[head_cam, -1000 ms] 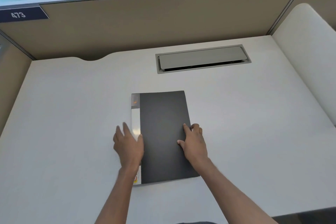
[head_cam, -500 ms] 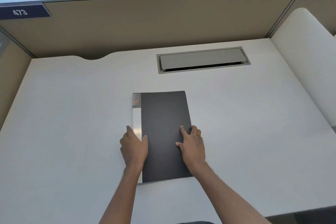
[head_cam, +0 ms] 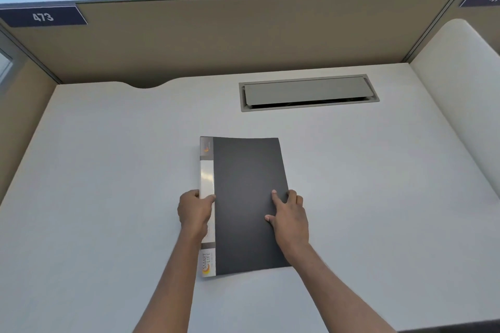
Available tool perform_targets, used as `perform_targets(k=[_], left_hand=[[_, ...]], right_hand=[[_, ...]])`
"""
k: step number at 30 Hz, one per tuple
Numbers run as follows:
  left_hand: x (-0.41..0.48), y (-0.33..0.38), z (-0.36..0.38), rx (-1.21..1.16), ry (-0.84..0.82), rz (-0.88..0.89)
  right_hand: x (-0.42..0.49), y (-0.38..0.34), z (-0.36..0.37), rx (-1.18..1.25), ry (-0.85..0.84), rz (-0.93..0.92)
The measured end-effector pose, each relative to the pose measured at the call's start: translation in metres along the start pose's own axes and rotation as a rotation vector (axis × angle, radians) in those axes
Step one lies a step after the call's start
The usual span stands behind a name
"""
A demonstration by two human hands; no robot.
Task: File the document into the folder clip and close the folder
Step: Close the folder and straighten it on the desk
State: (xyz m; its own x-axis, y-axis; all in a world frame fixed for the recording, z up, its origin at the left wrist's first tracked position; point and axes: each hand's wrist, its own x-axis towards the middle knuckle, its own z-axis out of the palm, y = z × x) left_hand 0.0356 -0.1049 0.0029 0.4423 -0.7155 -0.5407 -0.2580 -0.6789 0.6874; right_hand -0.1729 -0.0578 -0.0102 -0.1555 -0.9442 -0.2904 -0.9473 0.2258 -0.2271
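A dark grey folder (head_cam: 246, 184) with a pale labelled spine on its left side lies closed on the white desk (head_cam: 108, 197), in the middle. My left hand (head_cam: 195, 212) grips the spine edge, thumb on top and fingers curled round the side. On the cover near its right edge rests my right hand (head_cam: 290, 217), index finger and thumb spread flat. No document shows; anything inside the folder is hidden.
A grey cable hatch (head_cam: 308, 92) is set into the desk behind the folder. Beige partition walls close the back and left. A white rounded panel (head_cam: 460, 105) rises on the right. Plants stand beyond the partition.
My left hand has gone from lying flat on the spine to gripping its edge. The folder has straightened slightly, and my right hand stays pressed on the cover.
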Motion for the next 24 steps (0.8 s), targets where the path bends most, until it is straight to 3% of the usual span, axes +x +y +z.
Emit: perform_targets(k=[7, 11, 16, 24], left_hand=[[0.007, -0.018, -0.016, -0.247, -0.183, -0.029], [0.008, -0.027, -0.019, -0.365, -0.248, -0.091], [0.011, -0.037, -0.023, -0.427, -0.294, -0.153], [0.012, -0.041, -0.031, -0.325, -0.29, -0.103]], right_hand=[[0.001, 0.012, 0.003, 0.222, 0.024, 0.01], [0.005, 0.02, -0.001, 0.467, 0.061, 0.098], [0.014, 0.025, -0.008, 0.734, -0.014, 0.187], [0.014, 0.015, -0.01, 0.678, -0.13, 0.231]])
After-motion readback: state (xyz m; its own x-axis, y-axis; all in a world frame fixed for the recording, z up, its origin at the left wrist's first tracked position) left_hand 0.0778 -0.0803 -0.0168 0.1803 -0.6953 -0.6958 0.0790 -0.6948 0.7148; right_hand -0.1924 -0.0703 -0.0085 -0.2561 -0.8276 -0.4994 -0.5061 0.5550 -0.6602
